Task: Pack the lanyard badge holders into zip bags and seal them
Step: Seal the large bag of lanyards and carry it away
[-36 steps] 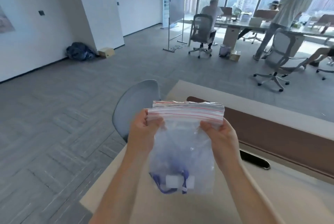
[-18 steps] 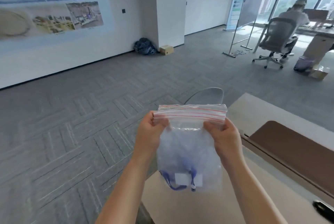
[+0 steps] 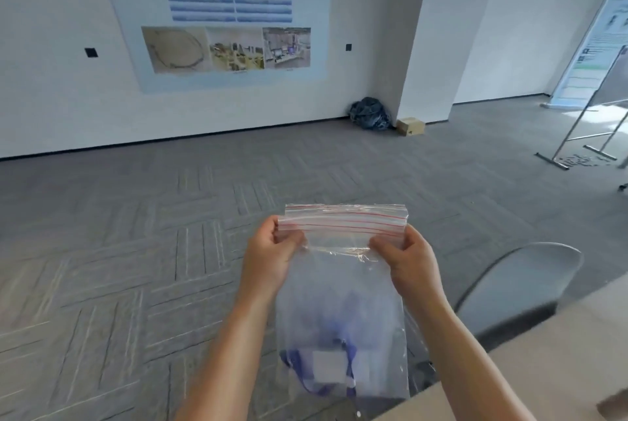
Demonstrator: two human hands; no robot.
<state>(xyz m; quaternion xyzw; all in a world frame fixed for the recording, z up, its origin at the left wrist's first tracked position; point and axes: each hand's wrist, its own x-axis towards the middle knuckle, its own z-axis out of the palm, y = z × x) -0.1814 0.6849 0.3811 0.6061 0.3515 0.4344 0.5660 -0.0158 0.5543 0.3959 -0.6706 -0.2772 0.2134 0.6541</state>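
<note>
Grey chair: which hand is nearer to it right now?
Right. The right hand grips the zip bag's top corner just left of the chair; the left hand grips the opposite corner, farther left.

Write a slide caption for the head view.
Left hand and right hand pinch the top corners of a clear zip bag; a blue lanyard badge holder lies at its bottom.

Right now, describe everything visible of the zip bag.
The zip bag is clear, crinkled plastic with thin red lines across its top strip. It hangs upright, pinched under that strip by the left hand and right hand. At its bottom lie a blue lanyard and a white badge holder. Whether the zip is pressed shut cannot be told.
</note>
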